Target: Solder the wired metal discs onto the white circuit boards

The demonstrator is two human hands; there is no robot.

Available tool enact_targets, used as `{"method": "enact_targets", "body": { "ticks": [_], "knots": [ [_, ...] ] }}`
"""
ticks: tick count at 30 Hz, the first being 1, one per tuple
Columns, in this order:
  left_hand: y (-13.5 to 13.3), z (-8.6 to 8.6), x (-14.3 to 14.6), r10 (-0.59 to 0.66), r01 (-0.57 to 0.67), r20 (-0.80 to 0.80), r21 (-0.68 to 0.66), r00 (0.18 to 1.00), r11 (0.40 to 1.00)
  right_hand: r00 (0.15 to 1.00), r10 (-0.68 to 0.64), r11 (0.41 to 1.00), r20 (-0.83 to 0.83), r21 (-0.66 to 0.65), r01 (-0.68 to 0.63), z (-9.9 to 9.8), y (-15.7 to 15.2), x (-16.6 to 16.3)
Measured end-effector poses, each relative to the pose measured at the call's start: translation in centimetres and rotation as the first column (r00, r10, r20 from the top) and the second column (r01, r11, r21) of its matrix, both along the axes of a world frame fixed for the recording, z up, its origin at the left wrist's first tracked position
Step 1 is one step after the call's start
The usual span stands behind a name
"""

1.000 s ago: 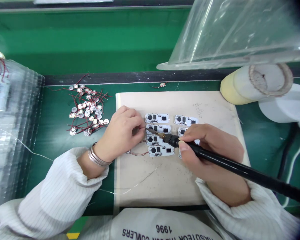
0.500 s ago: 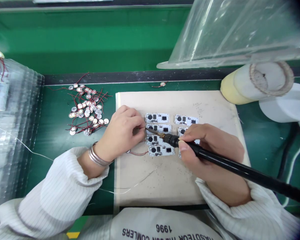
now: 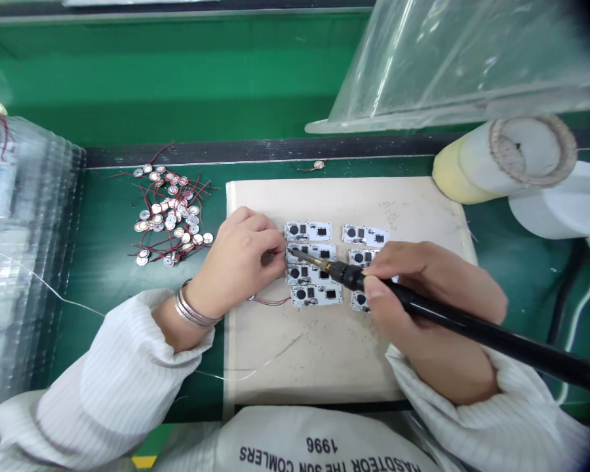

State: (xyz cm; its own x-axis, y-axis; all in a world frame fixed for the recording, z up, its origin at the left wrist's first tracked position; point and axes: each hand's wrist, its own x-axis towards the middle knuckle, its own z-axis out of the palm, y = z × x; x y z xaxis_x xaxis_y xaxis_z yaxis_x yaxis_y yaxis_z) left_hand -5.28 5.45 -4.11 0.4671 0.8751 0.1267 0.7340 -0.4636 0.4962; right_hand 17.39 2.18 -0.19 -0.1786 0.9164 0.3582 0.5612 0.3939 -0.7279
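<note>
Several small white circuit boards (image 3: 309,231) lie in two columns on a beige work mat (image 3: 334,341). My left hand (image 3: 240,255) is pinched closed at the left edge of the boards, holding thin red wires (image 3: 268,301) against the second board. My right hand (image 3: 423,288) grips a black soldering iron (image 3: 472,324) like a pen. Its metal tip (image 3: 295,251) touches the left end of that second board, right beside my left fingertips. A fine strand of solder wire (image 3: 275,357) trails across the mat towards me.
A heap of small metal discs with red leads (image 3: 170,213) lies left of the mat on the green bench. Stacked clear trays (image 3: 19,216) stand at far left. A clear plastic hood (image 3: 452,59) and a pale roll (image 3: 506,160) sit at right; one stray disc (image 3: 318,165) lies behind the mat.
My right hand has slid a little to the right along the iron, and the tip sits slightly higher on the second board. My left hand has stayed put.
</note>
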Motion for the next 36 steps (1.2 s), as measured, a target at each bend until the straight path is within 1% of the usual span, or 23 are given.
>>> {"method": "enact_targets", "body": {
  "ticks": [3,6,11,14,18,20,23,26,28,30,32,34,36],
  "knots": [
    [0.0,-0.1,0.0,-0.003,0.003,-0.002,0.000,1.000,1.000,0.995,-0.070,0.997,-0.066,-0.032,0.068,0.2,-0.4,0.3],
    [0.0,-0.1,0.0,-0.005,0.005,-0.015,0.007,1.000,1.000,0.992,-0.092,0.996,-0.085,-0.002,0.092,0.0,-0.3,0.4],
    [-0.1,0.2,0.0,-0.030,0.033,-0.055,0.049,0.998,0.998,0.994,-0.053,0.996,-0.099,0.069,0.060,-0.8,-0.1,1.2],
    [-0.4,0.6,-0.1,-0.041,0.049,-0.094,0.078,0.995,0.996,0.993,-0.050,0.994,-0.105,0.088,0.060,-1.4,0.1,1.7],
    [-0.6,1.1,-0.5,-0.007,0.017,-0.106,0.090,0.994,0.996,0.980,-0.018,0.985,-0.197,0.163,0.051,-2.2,0.7,2.0],
    [-0.6,1.4,-0.8,-0.004,0.009,-0.072,0.072,0.997,0.997,0.969,0.007,0.976,-0.247,0.213,0.047,-2.5,1.1,2.2],
    [-1.0,2.4,-1.4,-0.029,0.030,-0.034,0.015,0.999,0.999,0.958,0.013,0.964,-0.287,0.258,0.064,-2.8,1.4,2.4],
    [-2.1,3.5,-2.0,-0.066,0.062,-0.067,-0.056,0.996,0.996,0.960,-0.001,0.961,-0.281,0.265,0.078,-2.7,1.3,2.6],
    [-3.0,3.8,-2.1,-0.099,0.090,-0.091,-0.097,0.991,0.991,0.961,0.007,0.961,-0.275,0.267,0.069,-2.4,1.1,2.7],
    [-3.9,3.7,-1.9,-0.100,0.090,-0.095,-0.096,0.991,0.991,0.961,0.023,0.962,-0.276,0.267,0.053,-2.0,0.9,2.7],
    [-4.3,3.2,-1.3,-0.060,0.055,-0.087,-0.056,0.994,0.997,0.960,0.032,0.964,-0.280,0.263,0.044,-1.8,0.8,2.6],
    [-4.1,2.6,-0.6,-0.004,0.004,-0.077,-0.004,0.997,1.000,0.955,0.040,0.958,-0.293,0.282,0.046,-1.7,0.9,2.6],
    [-3.4,2.2,-0.1,0.042,-0.039,-0.087,0.041,0.995,0.998,0.953,0.038,0.950,-0.301,0.308,0.060,-1.7,0.9,2.7]
  ]
}}
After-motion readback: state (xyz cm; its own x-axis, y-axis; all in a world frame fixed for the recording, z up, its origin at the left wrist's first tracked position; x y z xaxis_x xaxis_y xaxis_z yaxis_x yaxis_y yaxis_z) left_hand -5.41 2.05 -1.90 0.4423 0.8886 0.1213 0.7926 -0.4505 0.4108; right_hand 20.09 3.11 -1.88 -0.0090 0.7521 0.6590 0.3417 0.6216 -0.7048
